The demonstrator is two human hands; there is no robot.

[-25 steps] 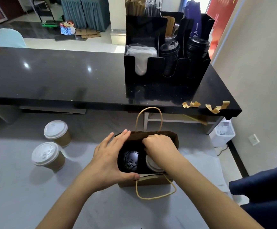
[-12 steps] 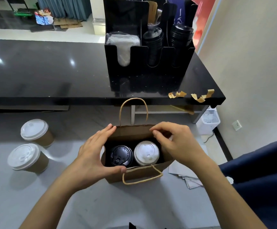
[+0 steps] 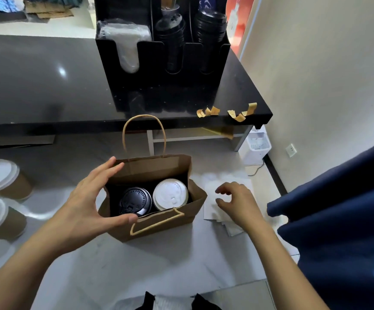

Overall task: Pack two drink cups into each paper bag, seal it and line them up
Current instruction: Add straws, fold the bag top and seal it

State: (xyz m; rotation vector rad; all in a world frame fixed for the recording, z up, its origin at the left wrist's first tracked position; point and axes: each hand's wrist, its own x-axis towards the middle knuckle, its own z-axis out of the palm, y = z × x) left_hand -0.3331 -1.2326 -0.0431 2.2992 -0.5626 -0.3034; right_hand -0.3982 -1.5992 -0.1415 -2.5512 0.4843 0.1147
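Now the right hand (image 3: 237, 201) is out of the bag (image 3: 159, 222), loosely curled and empty, above white paper (image 3: 210, 211). Left hand (image 3: 85, 202) pinches the bag's rim. 2 cups (image 3: 170, 193) sit inside on the bench (image 3: 136, 265); sealing likely comes next.

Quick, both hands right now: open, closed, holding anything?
Left hand: grips the open brown paper bag across its mouth.
Right hand: loosely curled, holding nothing, beside the bag.
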